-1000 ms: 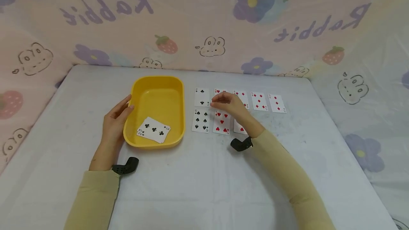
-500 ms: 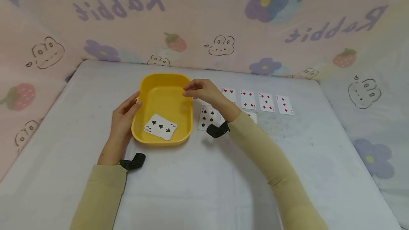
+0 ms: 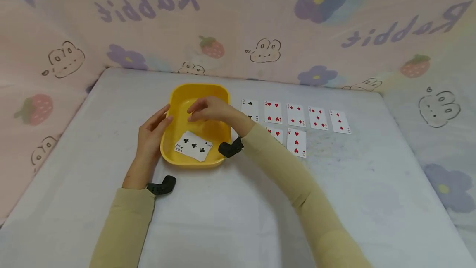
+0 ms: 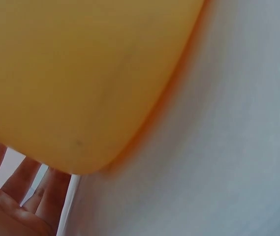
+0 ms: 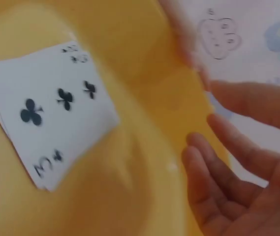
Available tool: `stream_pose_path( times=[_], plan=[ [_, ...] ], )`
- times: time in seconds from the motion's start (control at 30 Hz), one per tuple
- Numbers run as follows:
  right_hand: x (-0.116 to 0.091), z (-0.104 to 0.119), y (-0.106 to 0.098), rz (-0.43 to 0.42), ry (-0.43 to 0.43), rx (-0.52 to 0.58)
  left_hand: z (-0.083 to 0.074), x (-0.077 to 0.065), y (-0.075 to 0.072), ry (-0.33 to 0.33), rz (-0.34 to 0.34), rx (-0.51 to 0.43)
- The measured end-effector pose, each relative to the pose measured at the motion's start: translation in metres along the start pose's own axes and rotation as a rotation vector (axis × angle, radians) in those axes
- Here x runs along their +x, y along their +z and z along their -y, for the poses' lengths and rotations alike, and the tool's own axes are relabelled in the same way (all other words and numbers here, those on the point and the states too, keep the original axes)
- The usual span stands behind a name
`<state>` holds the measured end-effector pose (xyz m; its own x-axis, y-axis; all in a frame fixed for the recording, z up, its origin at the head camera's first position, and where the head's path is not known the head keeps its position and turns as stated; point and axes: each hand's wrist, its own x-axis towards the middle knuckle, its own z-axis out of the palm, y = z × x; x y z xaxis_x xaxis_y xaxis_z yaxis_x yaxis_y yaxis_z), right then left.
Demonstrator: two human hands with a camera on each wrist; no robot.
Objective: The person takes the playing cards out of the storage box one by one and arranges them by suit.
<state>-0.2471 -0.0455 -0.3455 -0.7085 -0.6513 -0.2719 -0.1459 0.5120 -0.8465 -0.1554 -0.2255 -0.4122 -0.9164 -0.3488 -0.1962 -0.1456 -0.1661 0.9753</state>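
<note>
In the head view a yellow plastic tray [image 3: 177, 99] stands left of centre. Its left rim is held by my left hand [image 3: 149, 139], thumb at the edge and fingers along the outer wall. Those fingers [image 4: 19, 182] are partly hidden by the tray in the left wrist view. Over the tray's inside hovers my right hand [image 3: 210, 108], fingers loosely bent. The right wrist view shows this right hand [image 5: 243, 162] with nothing in its grasp. A small stack of playing cards [image 3: 193, 145] lies face up in the tray, three of clubs on top.
Playing cards lie in two rows right of the tray. The back row includes a two of clubs [image 3: 250, 108], a heart card [image 3: 273, 112] and several diamond cards [image 3: 318, 118]. A three of hearts [image 3: 296, 142] lies in front; the right arm covers part of that row.
My right hand has moved left from above the card rows to over the tray, uncovering the back row. My left hand keeps its place at the rim. The head view has shifted slightly.
</note>
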Motion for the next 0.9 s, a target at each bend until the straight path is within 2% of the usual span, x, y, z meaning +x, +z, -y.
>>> stream_pose_path(
  times=[0.13,0.37,0.57,0.67,0.8,0.9],
  plan=[
    [0.008,0.001,0.011,0.072,0.009,-0.105,0.0,0.0,0.0,-0.004,0.008,0.012],
    [0.017,0.0,0.024,0.157,0.021,-0.137,0.0,0.0,-0.001,-0.007,0.001,0.043],
    [0.021,-0.006,0.03,0.269,-0.023,-0.251,0.002,0.0,-0.002,0.005,0.003,0.042],
    [0.022,-0.009,0.031,0.313,-0.076,-0.324,0.002,0.0,-0.002,0.004,0.001,0.032],
    [0.025,-0.014,0.031,0.325,-0.109,-0.419,0.001,0.0,-0.001,0.0,0.003,0.033],
    [0.026,-0.016,0.032,0.322,-0.07,-0.442,0.001,0.0,-0.002,0.0,0.004,0.037]
  ],
)
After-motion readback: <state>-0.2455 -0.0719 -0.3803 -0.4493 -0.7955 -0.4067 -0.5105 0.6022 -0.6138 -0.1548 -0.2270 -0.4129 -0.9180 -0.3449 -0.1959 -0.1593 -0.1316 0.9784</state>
